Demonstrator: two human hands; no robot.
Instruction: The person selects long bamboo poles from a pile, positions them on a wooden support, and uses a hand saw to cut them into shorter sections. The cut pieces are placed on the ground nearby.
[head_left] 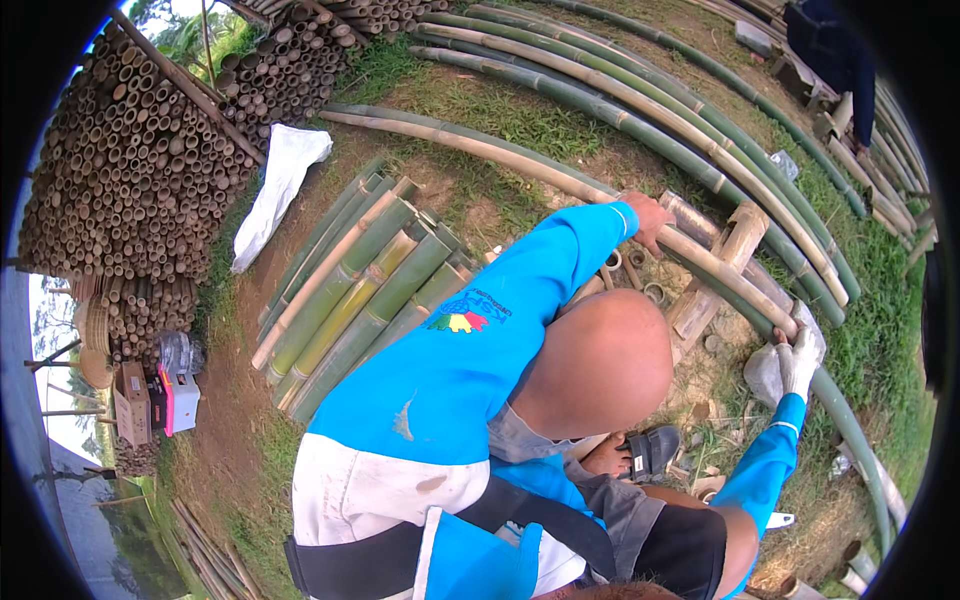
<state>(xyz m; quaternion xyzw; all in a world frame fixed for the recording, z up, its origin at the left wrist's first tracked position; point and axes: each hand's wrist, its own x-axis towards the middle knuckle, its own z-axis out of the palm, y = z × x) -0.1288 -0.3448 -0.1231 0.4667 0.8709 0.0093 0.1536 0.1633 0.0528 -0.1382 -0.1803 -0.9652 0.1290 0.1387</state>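
A long bamboo pole (560, 176), tan on one side and green on the other, runs from the far left toward the right. My left hand (650, 220), bare, is wrapped around it near its middle. Farther right, my right hand (798, 360) in a white glove closes at the pole's tan end; its fingertips are partly hidden. Under the pole stands a rough bamboo support (722, 262) with a crosspiece. Beside my right hand lies a clear plastic bag (763, 375). A second green bamboo length (850, 440) curves down past the glove.
Several long bamboo poles (640, 125) lie beyond on the grass. Shorter cut bamboo lengths (370, 290) are grouped at the left. A tall stack of bamboo (130, 160), a white sack (283, 190) and a cardboard box (132, 403) stand farther left. Another person's dark sleeve (860, 85) shows at the upper right.
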